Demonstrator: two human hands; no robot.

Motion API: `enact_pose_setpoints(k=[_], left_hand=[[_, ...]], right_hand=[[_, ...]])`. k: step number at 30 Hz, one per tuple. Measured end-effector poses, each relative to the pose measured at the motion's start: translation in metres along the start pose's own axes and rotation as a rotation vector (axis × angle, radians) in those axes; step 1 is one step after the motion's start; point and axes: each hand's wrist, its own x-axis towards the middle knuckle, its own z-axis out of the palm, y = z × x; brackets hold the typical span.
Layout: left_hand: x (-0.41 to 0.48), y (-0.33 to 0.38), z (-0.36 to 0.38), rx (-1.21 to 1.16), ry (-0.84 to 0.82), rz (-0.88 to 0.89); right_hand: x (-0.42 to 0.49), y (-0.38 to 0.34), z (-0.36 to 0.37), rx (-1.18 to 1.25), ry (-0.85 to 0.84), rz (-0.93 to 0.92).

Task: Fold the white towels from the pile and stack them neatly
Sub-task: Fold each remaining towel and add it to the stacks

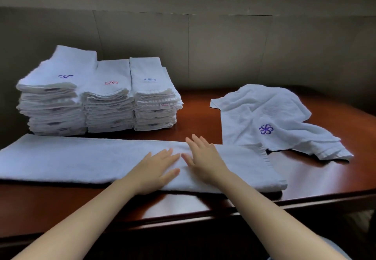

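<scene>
Towel folded into a long white strip lies flat across the near part of the reddish-brown surface, running from the left edge of view to just right of centre. Both hands rest palm-down on its middle, side by side. The left hand has its fingers spread and flat on the cloth; its grip is loose, with nothing pinched or held. The right hand lies just beside it, fingers also stretched out and pressed on the towel, likewise holding nothing. The thumbs nearly meet.

Behind the strip, at the left rear of the surface, stand three stacks of folded white towels, touching each other in a row. The top towel of each bears a small stitched mark: purple on the left one, red on the middle one, pale blue on the right one.

To the right, a crumpled white towel lies loose, with a purple flower mark facing up. Its near edge overlaps the right end of the long strip. A grey wall rises behind the surface.
</scene>
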Motion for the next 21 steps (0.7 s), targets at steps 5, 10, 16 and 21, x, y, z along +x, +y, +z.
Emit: enact_pose_setpoints(k=[5,10,16,21], left_hand=[[-0.029,-0.049,-0.016,-0.019,0.031,-0.130],[-0.086,-0.129,-0.027,0.011,0.120,-0.603],[-0.132,-0.175,-0.025,-0.420,0.718,-1.207],[-0.139,-0.198,-0.048,-1.290,1.344,-1.211]], right_hand=[[0.011,-0.009,0.014,-0.040,-0.172,0.096],[0.032,-0.046,0.015,-0.111,-0.235,0.117],[0.045,-0.108,0.029,-0.074,-0.069,-0.183],[0.043,-0.135,0.053,-0.067,-0.179,-0.274]])
